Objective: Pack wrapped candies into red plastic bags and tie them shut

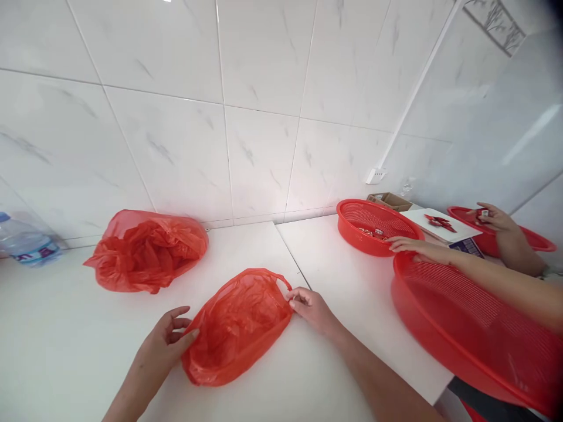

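Note:
A red plastic bag lies on the white table before me with its mouth spread open upward. My right hand pinches the bag's handle loop at the far right end. At the opposite end, my left hand has the rim between its thumb and curled fingers, the index finger stretched out. Just beyond, a second red plastic bag stands crumpled open against the wall; neither hand touches it.
A clear plastic bottle lies at the far left. On the right are a small red mesh basket with small items, a large red basket and a cardboard box. Another person's hand rests at the baskets' rims; their other hand holds a small item.

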`<state>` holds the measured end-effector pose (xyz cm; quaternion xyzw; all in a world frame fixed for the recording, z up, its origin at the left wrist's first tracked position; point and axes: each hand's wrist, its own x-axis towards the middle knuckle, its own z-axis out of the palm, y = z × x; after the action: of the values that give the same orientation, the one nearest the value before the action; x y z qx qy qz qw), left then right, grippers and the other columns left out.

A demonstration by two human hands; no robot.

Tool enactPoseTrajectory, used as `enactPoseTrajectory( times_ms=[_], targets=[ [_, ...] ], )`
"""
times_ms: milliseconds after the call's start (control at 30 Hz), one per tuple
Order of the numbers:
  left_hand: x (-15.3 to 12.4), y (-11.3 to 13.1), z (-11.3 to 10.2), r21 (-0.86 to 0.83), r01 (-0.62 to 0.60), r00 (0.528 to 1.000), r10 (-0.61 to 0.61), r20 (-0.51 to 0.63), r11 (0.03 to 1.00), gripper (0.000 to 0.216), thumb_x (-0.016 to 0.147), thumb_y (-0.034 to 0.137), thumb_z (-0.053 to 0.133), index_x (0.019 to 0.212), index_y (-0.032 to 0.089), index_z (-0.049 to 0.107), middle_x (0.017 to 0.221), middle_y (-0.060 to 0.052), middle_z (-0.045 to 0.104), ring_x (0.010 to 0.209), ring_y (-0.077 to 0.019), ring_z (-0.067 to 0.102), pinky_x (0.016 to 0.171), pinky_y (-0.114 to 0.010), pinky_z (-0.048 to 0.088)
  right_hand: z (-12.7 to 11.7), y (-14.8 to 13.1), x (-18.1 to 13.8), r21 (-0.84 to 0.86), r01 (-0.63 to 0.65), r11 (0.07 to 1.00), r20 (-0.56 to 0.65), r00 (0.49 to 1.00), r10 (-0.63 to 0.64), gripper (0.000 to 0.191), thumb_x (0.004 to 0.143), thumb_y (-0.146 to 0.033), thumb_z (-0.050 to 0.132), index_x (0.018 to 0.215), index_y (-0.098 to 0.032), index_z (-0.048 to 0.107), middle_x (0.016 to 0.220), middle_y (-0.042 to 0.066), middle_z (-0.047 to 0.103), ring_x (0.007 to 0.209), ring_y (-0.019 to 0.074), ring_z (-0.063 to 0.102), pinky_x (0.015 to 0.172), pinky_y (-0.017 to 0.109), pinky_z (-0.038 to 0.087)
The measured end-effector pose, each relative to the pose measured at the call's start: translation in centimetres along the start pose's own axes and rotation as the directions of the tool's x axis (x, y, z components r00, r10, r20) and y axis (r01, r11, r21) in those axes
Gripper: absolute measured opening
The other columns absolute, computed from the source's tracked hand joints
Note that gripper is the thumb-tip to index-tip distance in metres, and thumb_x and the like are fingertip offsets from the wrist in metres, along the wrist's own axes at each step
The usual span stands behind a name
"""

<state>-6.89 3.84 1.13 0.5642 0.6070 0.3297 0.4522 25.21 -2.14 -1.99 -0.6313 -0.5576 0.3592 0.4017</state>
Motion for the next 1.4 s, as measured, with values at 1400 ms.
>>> enactPoseTrajectory(
  times_ms=[1400],
  targets=[
    [-0.5,-0.6,-0.5,-0.201,0.022,0.992,-0.046,-0.115,0.979,0.040,0.067,0.051,0.065,0.096,0.023,0.062,0.092,-0.002,0.070,0.078,-0.0204,0.066,0.062,-0.024,0.054,-8.2,-3.4,-13.3,-0.872,0.189,0.452,-0.008,0.917,-0.398,0.031,0.089,-0.033,0.049,0.118,-0.026,0.060,0.089,0.008,0.063,0.080,0.0206,0.058,0.072,0.035,0.048]
  ],
)
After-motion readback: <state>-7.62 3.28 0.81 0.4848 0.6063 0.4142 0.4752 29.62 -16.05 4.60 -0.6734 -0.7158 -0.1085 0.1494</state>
